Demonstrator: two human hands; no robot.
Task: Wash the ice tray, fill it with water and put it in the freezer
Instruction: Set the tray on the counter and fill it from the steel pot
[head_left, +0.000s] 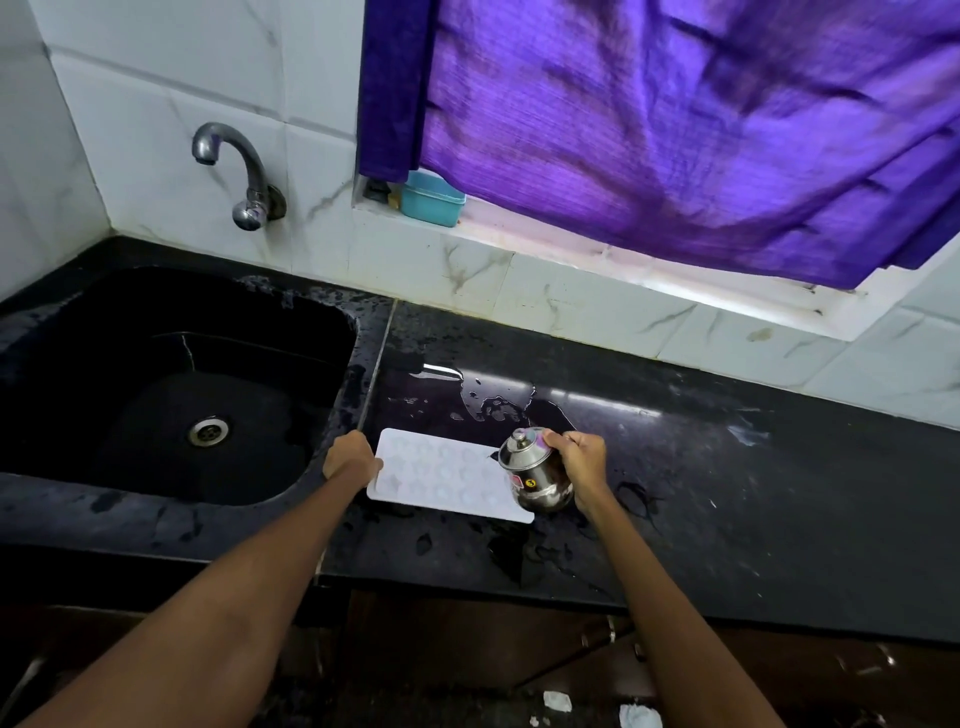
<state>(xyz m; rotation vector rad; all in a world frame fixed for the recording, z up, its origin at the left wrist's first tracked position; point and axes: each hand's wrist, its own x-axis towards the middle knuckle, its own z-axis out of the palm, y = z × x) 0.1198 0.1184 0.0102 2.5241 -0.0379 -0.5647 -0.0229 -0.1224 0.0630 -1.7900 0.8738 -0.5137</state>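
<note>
A white ice tray (441, 475) with several small cavities lies flat on the wet black counter (727, 493), just right of the sink. My left hand (349, 460) grips the tray's left edge. My right hand (582, 460) holds a small steel pot (535, 475), tilted toward the tray and over its right end. No stream of water can be made out from the pot.
A black sink (171, 384) with a steel drain (209, 431) lies to the left, under a wall tap (234, 171) with no water running. Puddles spread on the counter behind the tray. A teal box (431, 200) sits on the window sill below a purple curtain (675, 119).
</note>
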